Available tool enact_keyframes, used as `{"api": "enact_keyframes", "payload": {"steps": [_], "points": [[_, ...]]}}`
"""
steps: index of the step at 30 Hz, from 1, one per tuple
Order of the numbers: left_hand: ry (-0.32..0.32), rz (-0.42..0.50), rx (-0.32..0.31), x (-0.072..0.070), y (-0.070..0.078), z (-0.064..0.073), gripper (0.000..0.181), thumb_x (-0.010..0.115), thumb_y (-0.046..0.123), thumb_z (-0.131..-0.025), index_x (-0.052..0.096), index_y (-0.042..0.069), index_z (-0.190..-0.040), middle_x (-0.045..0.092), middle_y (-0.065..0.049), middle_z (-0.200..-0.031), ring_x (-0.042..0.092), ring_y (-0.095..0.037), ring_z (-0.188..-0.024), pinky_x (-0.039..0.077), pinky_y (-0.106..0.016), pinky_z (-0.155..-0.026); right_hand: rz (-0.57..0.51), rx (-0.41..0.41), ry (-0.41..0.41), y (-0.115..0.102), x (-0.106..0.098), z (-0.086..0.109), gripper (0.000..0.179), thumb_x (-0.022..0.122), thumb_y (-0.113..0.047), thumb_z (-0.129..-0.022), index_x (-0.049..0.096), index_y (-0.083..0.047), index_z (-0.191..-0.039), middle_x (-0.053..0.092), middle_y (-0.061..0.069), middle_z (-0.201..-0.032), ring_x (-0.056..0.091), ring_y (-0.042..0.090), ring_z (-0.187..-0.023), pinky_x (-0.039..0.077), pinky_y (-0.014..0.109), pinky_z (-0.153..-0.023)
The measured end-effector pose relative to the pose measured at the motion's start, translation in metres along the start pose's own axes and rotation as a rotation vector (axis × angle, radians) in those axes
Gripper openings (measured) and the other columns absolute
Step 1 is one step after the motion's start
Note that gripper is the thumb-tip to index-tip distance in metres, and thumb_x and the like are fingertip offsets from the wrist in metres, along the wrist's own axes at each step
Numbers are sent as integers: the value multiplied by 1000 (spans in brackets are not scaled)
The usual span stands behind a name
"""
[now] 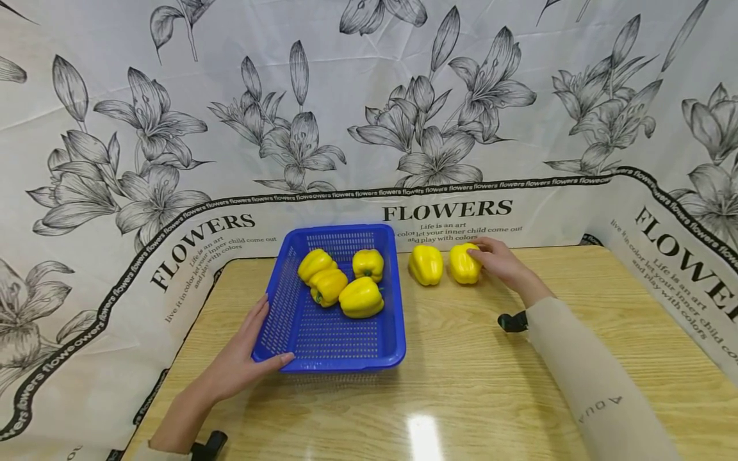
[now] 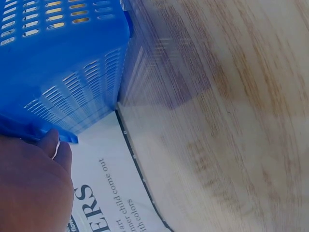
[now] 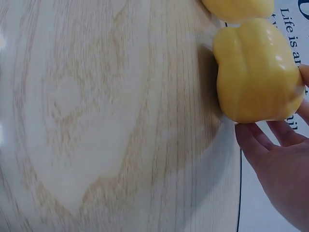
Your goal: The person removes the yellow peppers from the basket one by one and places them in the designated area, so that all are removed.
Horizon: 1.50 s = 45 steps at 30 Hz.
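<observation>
At the lower left of the head view my left hand (image 1: 242, 362) rests on the near left corner of the blue plastic basket (image 1: 323, 342), palm along the rim, thumb on the front edge, fingers fairly straight rather than wrapped round it. The basket sits at centre frame on the wooden table (image 1: 461, 384), and four yellow bell peppers (image 1: 340, 282) lie clustered in its far half. Right of the basket, on the bare table, lies one loose pepper (image 1: 425, 264), and just beside it a second pepper (image 1: 464, 263), which my right hand (image 1: 501, 262) touches from the right, fingers curving onto it. I judge the gathering well along: four in, two left outside, the outer one just being taken.

The left wrist view shows only the basket's slotted wall (image 2: 67, 92) and my thumb (image 2: 55, 145) at its rim, with no peppers visible. The right wrist view shows the touched pepper (image 3: 256, 72) close up, my fingertips (image 3: 248, 137) at its lower edge and not yet closed round it, which the head view leaves unclear.
</observation>
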<state>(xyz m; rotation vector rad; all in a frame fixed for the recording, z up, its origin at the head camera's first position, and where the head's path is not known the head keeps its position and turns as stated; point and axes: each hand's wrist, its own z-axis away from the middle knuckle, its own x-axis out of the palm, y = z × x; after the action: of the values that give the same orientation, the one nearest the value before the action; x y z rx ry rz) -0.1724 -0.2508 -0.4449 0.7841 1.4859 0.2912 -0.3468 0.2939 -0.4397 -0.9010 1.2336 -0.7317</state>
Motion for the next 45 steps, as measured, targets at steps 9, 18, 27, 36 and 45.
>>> {"api": "enact_keyframes", "payload": {"steps": [9,18,27,36,45], "points": [[-5,3,3,-1,2,-1,110,75,51,-89,5,15,-166,1,-5,-173,14,-45,-154,24,-71,-114,54,2,24,-1,0,3,57,42,-25,-111,29,5,-157,23,31,-163,27,49,-147,27,61,-119],[-4,-1,14,-2,1,-3,112,74,57,-88,6,14,-166,1,-5,-173,14,-43,-154,24,-70,-115,22,35,4,-3,-2,10,60,41,-28,-111,23,2,-160,21,34,-162,28,49,-147,32,60,-117],[-5,-4,9,-1,0,-3,112,74,55,-88,6,14,-166,1,-5,-173,14,-43,-154,24,-69,-116,49,27,-4,-13,-8,22,60,41,-23,-111,20,5,-160,24,35,-160,32,50,-144,37,60,-114],[-5,-6,-12,0,2,-1,110,74,53,-89,6,13,-166,2,-7,-173,14,-44,-154,25,-71,-115,172,-16,1,-28,-13,41,59,44,-25,-111,25,5,-158,29,36,-157,31,54,-143,37,63,-112],[-3,-2,-10,-1,4,1,111,74,55,-88,7,13,-166,2,-8,-172,15,-45,-154,25,-71,-114,198,-58,8,-42,-12,56,58,51,-21,-108,30,2,-157,33,34,-157,35,53,-142,37,64,-112]]}}
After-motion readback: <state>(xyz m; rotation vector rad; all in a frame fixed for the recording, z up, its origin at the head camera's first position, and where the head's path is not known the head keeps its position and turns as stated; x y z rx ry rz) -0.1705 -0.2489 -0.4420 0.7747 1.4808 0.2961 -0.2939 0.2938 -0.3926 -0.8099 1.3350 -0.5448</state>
